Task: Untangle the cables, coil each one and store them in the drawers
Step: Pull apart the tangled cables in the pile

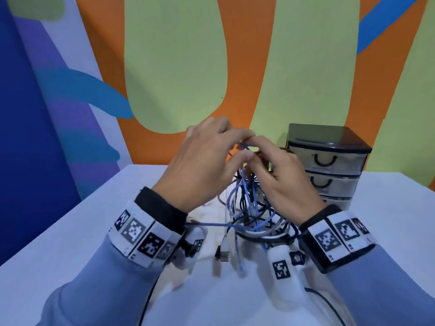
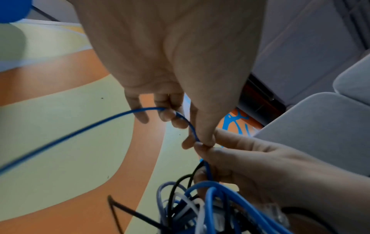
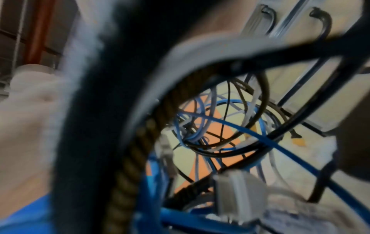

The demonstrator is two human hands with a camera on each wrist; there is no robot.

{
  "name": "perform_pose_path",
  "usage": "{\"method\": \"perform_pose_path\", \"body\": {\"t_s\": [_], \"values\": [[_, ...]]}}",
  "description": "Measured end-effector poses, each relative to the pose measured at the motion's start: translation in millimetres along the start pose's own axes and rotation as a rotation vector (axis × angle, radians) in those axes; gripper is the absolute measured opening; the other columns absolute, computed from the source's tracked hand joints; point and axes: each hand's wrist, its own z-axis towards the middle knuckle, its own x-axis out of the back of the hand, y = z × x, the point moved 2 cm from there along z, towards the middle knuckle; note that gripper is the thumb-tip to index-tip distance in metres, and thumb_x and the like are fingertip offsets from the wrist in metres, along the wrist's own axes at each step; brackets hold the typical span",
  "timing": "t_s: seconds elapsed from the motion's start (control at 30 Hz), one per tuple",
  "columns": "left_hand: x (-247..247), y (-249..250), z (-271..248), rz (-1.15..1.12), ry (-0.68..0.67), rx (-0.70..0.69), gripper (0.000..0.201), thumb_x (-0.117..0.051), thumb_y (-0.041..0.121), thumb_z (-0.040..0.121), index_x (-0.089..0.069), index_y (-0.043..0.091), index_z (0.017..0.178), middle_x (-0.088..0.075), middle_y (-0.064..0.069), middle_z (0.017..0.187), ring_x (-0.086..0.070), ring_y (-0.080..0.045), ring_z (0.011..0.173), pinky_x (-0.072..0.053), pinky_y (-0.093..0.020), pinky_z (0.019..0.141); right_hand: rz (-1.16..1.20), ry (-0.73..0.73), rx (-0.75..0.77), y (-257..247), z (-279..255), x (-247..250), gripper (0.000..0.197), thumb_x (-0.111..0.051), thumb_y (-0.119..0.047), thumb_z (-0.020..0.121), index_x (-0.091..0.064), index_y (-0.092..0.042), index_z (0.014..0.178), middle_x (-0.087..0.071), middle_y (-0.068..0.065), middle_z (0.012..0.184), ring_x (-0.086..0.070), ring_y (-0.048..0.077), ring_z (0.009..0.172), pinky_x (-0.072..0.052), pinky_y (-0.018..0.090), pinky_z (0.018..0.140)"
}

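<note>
Pinching one blue cable (image 2: 191, 126) between thumb and fingertips, the left hand (image 1: 200, 170) has its grip clamped on it, and the right hand (image 1: 280, 175) pinches the same strand. Below hangs the tangle (image 1: 249, 215) over the desk (image 1: 70, 231), drawers (image 1: 329, 161) just beside.

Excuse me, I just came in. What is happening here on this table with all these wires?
A person is sorting a tangle of cables on a white table. Both hands are raised over the pile: the left hand and the right hand pinch the same blue cable where their fingertips meet. The rest, blue, black and white cables, is still knotted together below. The small drawer unit stands behind on the right, with its visible drawers closed. Nothing is coiled or stored yet.
</note>
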Motion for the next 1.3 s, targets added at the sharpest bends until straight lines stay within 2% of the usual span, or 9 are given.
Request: {"method": "perform_pose_path", "body": {"t_s": [0.1,0.27,0.4,0.57,0.7,0.87,1.0,1.17,1.3], "values": [[1.4,-14.6,-0.1,-0.019,0.072,-0.003,0.029,-0.055,0.041,0.102,-0.077,0.023,0.106,-0.051,0.005,0.085,-0.052,-0.02,0.082,-0.041,-0.04,0.07,0.075,-0.044,-0.038,0.5,-1.2,-5.2,0.026,-0.067,-0.023,0.101,-0.052,-0.031,0.121,-0.073,-0.006,0.091,-0.062,0.002,0.08,-0.04,0.014,0.069],[4.9,-11.6,-4.4,-0.057,0.191,-0.002,0.023,-0.058,0.032,0.106,-0.071,0.015,0.096,-0.048,0.004,0.087,-0.048,-0.02,0.078,-0.042,-0.041,0.066,0.234,-0.149,-0.044,5.5,-1.0,-19.3,0.032,-0.068,-0.013,0.099,-0.045,-0.022,0.118,-0.065,-0.005,0.117,-0.059,0.013,0.121,-0.044,0.026,0.098],[10.4,-8.9,-4.6,-0.191,0.346,0.029,0.02,-0.063,0.025,0.106,-0.072,0.01,0.098,-0.05,0.003,0.089,-0.047,-0.015,0.076,-0.042,-0.035,0.067,0.182,-0.118,-0.084,13.2,-0.4,-20.3,0.036,-0.075,-0.028,0.095,-0.059,-0.03,0.127,-0.046,-0.01,0.136,-0.046,-0.001,0.129,-0.038,0.021,0.104],[13.2,-2.4,-7.0,-0.242,0.44,0.04,0.019,-0.064,0.019,0.107,-0.072,0.005,0.096,-0.051,0.001,0.089,-0.045,-0.01,0.076,-0.039,-0.027,0.068,0.105,0.044,-0.107,6.4,-1.0,-14.0,0.041,-0.089,-0.028,0.082,-0.067,-0.033,0.116,-0.037,-0.004,0.134,-0.054,-0.018,0.102,-0.038,0.003,0.091],[18.5,4.5,-7.6,-0.282,0.518,0.046,0.021,-0.062,0.018,0.108,-0.07,0.003,0.094,-0.054,-0.004,0.088,-0.045,-0.01,0.077,-0.036,-0.017,0.073,0.027,0.236,-0.102,0.7,0.3,-7.8,0.05,-0.099,-0.031,0.063,-0.066,-0.035,0.101,-0.038,-0.004,0.128,-0.057,-0.003,0.085,-0.05,0.019,0.085],[24.8,9.0,-9.3,-0.336,0.56,0.048,0.021,-0.06,0.015,0.109,-0.069,0.003,0.094,-0.053,-0.005,0.089,-0.05,-0.015,0.079,-0.039,-0.021,0.072,0.011,0.291,-0.199,5.1,1.0,-11.1,0.055,-0.092,-0.061,0.064,-0.06,-0.037,0.102,-0.042,-0.006,0.119,-0.051,0.014,0.08,-0.055,0.038,0.077],[27.2,-4.8,-6.9,-0.307,0.392,0.078,0.022,-0.062,0.02,0.108,-0.066,0.009,0.089,-0.058,-0.002,0.082,-0.05,-0.012,0.074,-0.038,-0.024,0.07,0.15,0.182,-0.236,7.7,-1.8,-11.2,0.071,-0.097,-0.048,0.063,-0.049,-0.049,0.116,-0.051,-0.008,0.12,-0.06,0.009,0.086,-0.05,0.016,0.072],[24.5,-18.1,-11.1,-0.273,0.082,0.202,0.035,-0.07,0.047,0.094,-0.067,0.02,0.071,-0.048,0.001,0.055,-0.042,-0.016,0.057,-0.03,-0.032,0.056,0.384,0.043,-0.44,22.8,-2.8,-19.1,0.072,-0.1,-0.043,0.055,-0.065,-0.039,0.117,-0.056,-0.005,0.095,-0.062,0.02,0.064,-0.06,0.047,0.066],[24.6,-19.7,-15.0,-0.142,-0.252,0.286,0.051,-0.07,0.08,0.08,-0.074,0.031,0.066,-0.044,0.002,0.051,-0.039,-0.014,0.054,-0.026,-0.035,0.053,0.376,-0.095,-0.461,22.4,-2.3,-11.1,0.087,-0.098,-0.045,0.063,-0.056,-0.034,0.138,-0.057,-0.003,0.084,-0.062,0.019,0.071,-0.057,0.045,0.072]]}}
